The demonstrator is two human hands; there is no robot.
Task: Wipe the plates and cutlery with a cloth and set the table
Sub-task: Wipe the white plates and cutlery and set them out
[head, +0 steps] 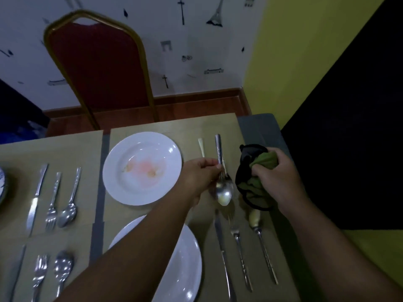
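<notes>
**Spoon and cloth held just right of the stained plate.**
My left hand (pixel 200 173) pinches a spoon (pixel 223 192) by its handle, bowl toward me. My right hand (pixel 281 179) clenches a green, black-edged cloth (pixel 253 188) just right of it. My left forearm crosses the near plate (pixel 185 269) and covers part of it. The stained plate (pixel 141 168) lies farther off. A knife (pixel 222 253), a fork (pixel 238 243) and a second spoon (pixel 255 219) lie near right. More cutlery (pixel 52 203) lies at left. A red chair (pixel 98 68) stands beyond the table (pixel 257 127).
</notes>
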